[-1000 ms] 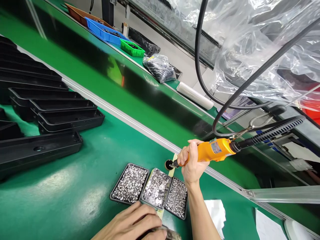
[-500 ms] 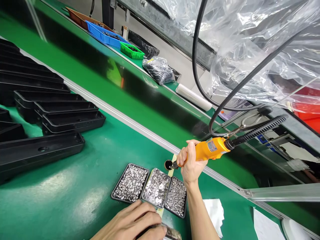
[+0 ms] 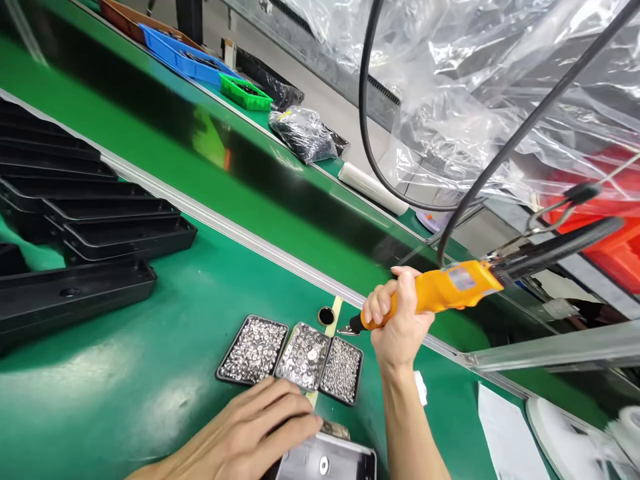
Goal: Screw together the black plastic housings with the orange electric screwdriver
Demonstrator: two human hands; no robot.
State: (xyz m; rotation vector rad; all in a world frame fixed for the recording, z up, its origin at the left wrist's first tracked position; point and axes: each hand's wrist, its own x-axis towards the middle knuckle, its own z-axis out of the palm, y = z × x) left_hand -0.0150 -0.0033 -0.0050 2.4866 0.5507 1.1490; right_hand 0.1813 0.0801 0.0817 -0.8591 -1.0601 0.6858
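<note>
My right hand [image 3: 400,317] is wrapped round an orange electric screwdriver [image 3: 445,290], its tip pointing left, just right of a small round black cup [image 3: 326,316]. Three black trays of small metal parts sit side by side: a left one [image 3: 255,350], a middle one [image 3: 303,357] and a right one [image 3: 341,370]. At the bottom edge, my left hand [image 3: 265,423] lies with bent fingers on a dark rectangular housing [image 3: 327,460] that has a washer-like ring inside. The underside of that hand is hidden.
Long black housings [image 3: 75,290] stand in rows at the left. A metal rail [image 3: 240,243] crosses the bench. Beyond it are blue [image 3: 185,57] and green [image 3: 245,92] bins. A black cable [image 3: 365,100] hangs above the screwdriver. White paper [image 3: 510,427] lies at the right.
The screwdriver tip has come out of the round cup and moved right with my right hand. More of the dark housing shows beside my left hand. The whole view has shifted slightly.
</note>
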